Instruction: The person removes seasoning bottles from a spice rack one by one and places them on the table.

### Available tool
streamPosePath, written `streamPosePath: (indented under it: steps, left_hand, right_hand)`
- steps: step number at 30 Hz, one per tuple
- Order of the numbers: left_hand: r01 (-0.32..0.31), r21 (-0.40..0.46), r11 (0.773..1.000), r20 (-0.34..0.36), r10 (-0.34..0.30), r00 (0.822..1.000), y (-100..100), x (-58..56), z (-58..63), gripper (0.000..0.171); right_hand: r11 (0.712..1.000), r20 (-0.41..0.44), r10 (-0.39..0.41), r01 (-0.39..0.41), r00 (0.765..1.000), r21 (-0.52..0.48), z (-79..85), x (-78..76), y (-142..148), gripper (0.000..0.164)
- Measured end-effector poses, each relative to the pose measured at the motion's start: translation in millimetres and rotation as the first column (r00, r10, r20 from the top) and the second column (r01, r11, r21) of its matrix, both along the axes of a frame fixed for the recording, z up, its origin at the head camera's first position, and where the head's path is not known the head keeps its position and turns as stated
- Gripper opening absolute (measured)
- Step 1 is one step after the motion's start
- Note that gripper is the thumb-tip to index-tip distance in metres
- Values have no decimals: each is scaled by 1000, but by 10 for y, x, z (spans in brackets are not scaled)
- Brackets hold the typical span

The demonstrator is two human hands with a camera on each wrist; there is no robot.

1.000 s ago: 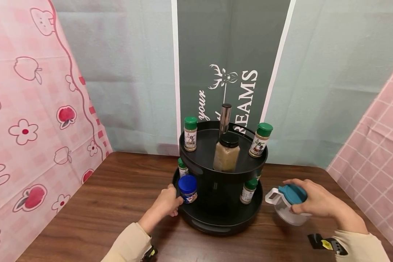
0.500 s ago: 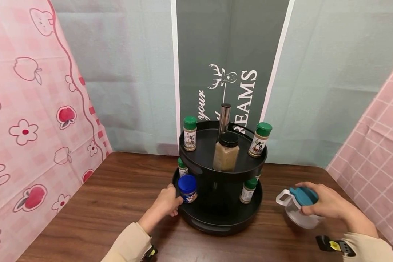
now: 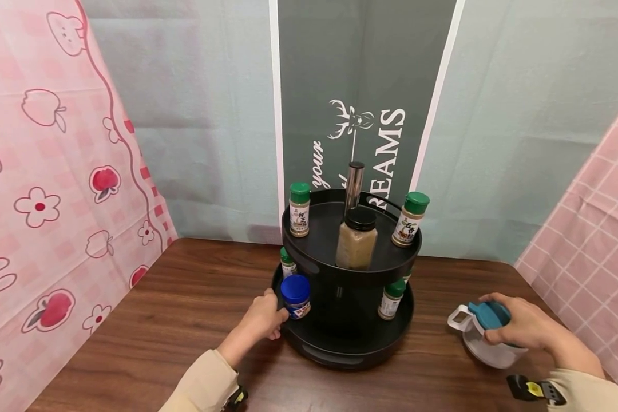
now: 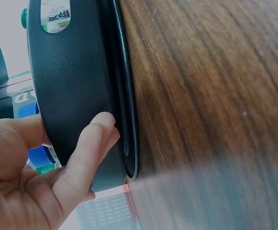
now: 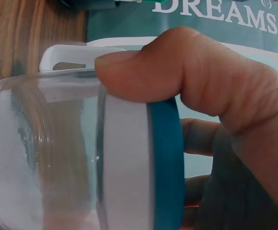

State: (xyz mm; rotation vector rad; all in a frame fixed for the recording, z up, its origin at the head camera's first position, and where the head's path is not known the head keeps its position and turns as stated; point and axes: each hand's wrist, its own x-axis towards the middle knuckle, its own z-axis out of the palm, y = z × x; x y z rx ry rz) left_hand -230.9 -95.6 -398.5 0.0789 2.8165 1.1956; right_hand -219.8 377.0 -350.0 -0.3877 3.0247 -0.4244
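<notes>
In the head view my left hand point(image 3: 261, 316) holds the rim of the lower tier of a black two-tier spice rack point(image 3: 335, 357). The left wrist view shows its thumb inside the rim and its fingers against the outer wall point(image 4: 76, 91). Beside that thumb stands a blue-lidded jar point(image 3: 296, 297). My right hand point(image 3: 527, 323) grips a clear seasoning jar point(image 3: 489, 349) by the top, right of the rack. The jar has a teal lid point(image 5: 167, 167), a white collar and a white handle point(image 3: 459, 317); its thumb presses the collar. Whether its base touches the table cannot be told.
A black-capped jar point(image 3: 357, 243) and two green-capped spice bottles point(image 3: 299, 212) stand on the upper tier around the chrome post point(image 3: 354, 186). Several green-capped bottles point(image 3: 389, 300) stand below. The wooden table point(image 3: 185, 292) ends at hanging cloths behind and at both sides.
My right hand has moved right and toward me with the seasoning jar, farther from the rack. The left hand and the rack stay as they were.
</notes>
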Motion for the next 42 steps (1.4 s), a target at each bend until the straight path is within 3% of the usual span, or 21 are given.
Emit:
streamPosePath:
  steps: [35,42]
  left_hand:
    - [7,29,1000,-13,-6,1000,-5,5,-19,38]
    - [1,11,1000,-10,-1,1000,7,2,-19,45]
  right_hand:
    - [999,97,-15,18,995,-28,-98,6,0,78]
    - [1000,132,-14,13,991,10,-39,-15,-32,81]
